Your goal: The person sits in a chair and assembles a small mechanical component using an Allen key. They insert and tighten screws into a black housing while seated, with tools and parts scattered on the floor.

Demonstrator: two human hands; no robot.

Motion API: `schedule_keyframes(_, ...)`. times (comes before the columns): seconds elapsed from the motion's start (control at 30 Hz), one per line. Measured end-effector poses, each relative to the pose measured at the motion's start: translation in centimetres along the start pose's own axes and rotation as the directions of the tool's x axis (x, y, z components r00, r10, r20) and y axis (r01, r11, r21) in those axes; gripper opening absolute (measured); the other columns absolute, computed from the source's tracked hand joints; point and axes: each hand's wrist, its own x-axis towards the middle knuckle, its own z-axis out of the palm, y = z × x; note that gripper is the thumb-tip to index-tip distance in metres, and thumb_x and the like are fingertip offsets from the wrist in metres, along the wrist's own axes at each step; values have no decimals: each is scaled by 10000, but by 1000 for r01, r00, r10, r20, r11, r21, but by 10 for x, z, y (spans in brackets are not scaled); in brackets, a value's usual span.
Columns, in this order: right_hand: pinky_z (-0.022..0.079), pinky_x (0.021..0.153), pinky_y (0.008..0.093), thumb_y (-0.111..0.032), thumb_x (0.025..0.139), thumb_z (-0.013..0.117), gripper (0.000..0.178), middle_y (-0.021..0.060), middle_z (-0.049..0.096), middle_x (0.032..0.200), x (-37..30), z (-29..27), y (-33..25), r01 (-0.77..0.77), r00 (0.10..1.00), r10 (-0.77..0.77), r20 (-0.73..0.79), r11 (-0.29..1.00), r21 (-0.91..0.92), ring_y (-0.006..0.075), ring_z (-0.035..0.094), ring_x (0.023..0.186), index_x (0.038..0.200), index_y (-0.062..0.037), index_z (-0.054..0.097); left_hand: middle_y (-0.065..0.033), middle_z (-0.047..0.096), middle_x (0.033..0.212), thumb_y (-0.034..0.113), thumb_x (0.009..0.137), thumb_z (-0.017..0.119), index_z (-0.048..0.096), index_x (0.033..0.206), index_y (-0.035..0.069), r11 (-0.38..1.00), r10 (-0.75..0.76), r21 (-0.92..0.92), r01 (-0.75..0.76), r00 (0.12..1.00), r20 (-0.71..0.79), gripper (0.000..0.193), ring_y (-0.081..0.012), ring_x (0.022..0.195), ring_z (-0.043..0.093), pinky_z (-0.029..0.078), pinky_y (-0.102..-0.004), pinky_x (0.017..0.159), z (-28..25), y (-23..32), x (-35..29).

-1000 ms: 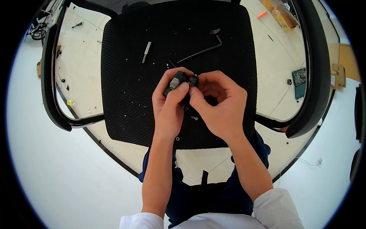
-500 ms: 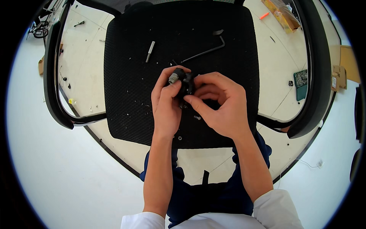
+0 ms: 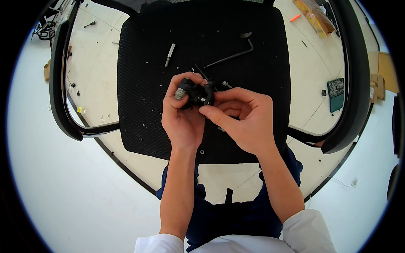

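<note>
Over a black mesh chair seat (image 3: 143,105), both my hands hold a small black part with a metal end (image 3: 195,93). My left hand (image 3: 182,118) wraps around it from below and the left. My right hand (image 3: 242,120) pinches its right side with thumb and forefinger. A small bolt (image 3: 226,84) lies on the seat just beyond my right fingers.
On the seat's far part lie a short silver rod (image 3: 169,55) and a bent black hex key (image 3: 230,56). Black armrests (image 3: 59,84) curve on both sides. A green circuit board (image 3: 336,92) and cardboard (image 3: 314,17) lie on the floor at right.
My hands shifted slightly and turned the black part between them; its metal end now points left. The rest stays where it was.
</note>
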Motion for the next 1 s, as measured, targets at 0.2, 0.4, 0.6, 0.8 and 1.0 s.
schedule_keyframes(0.2,590,648,232,-2,756,804,231,144,717,829,-5,5,4,39,997,-39,-60,999,-11,161,718,716,952,60,698,-139,507,1035,186,822,387,524,1037,-7,994,110,-19,-109,985,136,320,-271,1002,527,475,-417,917,-10,-8,1)
schedule_keyframes(0.4,601,654,254,21,778,777,197,166,715,839,0,-2,4,-18,999,23,-43,993,121,182,721,724,947,77,692,-145,517,1068,169,814,402,536,1066,-1,997,73,21,-76,993,90,333,-270,1012,514,451,-413,950,-3,-10,-2)
schedule_keyframes(0.6,602,666,262,-4,808,758,198,147,708,833,5,-8,6,-53,999,50,22,983,177,187,716,730,985,60,696,-112,552,1024,183,800,422,570,1073,21,992,25,-121,-24,1000,9,351,-223,960,550,456,-367,903,5,-10,-4)
schedule_keyframes(0.8,535,559,217,-102,839,758,199,92,680,786,7,-11,7,-293,956,272,109,864,410,132,663,624,984,23,701,-124,573,989,187,803,428,573,1073,24,990,-14,-139,20,999,46,347,-238,938,569,463,-380,900,2,-11,-5)
schedule_keyframes(1.0,365,430,196,-182,842,773,217,22,591,673,9,-13,8,-349,936,314,159,886,305,51,489,487,857,-39,612,-128,575,983,191,809,422,568,1068,22,979,20,-203,-24,1000,-22,343,-254,928,579,466,-392,893,7,-12,-6)
